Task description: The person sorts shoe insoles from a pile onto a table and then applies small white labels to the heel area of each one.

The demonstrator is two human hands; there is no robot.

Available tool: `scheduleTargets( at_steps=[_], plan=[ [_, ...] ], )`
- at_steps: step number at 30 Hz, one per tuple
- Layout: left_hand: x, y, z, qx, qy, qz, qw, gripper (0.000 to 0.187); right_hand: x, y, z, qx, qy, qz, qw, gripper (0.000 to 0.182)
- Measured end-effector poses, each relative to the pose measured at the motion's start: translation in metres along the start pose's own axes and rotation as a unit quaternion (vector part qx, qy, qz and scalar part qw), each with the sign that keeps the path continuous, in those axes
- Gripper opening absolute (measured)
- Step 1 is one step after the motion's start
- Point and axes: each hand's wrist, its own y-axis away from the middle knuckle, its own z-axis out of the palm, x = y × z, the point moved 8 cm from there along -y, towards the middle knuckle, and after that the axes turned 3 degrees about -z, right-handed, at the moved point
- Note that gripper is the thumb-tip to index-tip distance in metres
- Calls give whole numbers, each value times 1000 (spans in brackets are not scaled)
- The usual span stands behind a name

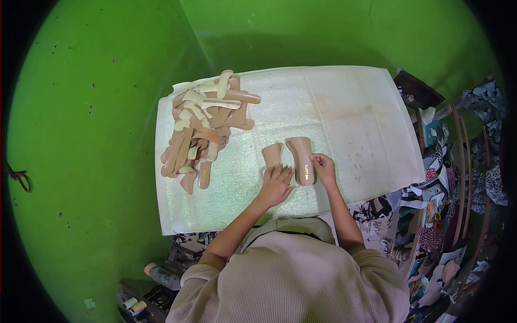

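Note:
In front of me on the white-covered table lie two tan shoe insoles. The smaller, plain insole (pixel 272 153) is on the left, its lower end covered by my left hand (pixel 277 184), which lies flat with its fingers spread. To its right is a longer insole (pixel 302 156) with gold lettering that seems to read "THE LADY'S". My right hand (pixel 324 168) pinches the right edge of this longer insole between thumb and fingers. A narrow space separates the two insoles.
A loose heap of tan and cream insoles (pixel 202 126) covers the table's left side. The white sheet (pixel 355 124) spreads over the tabletop. Green walls (pixel 91 161) stand left and behind. At the right is a wooden rack (pixel 458 156) with scraps and fabric.

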Motion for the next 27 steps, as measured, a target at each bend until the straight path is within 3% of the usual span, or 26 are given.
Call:
scheduleTargets(
  at_steps=[8, 27],
  plan=[
    [0, 0, 18, -43, -14, -7, 999, 51, 29, -1, 8, 7, 3, 24, 1000, 14],
    [15, 3, 35, -70, -18, 52, 996, 50, 15, 3, 12, 8, 46, 18, 999, 14]
  ],
)
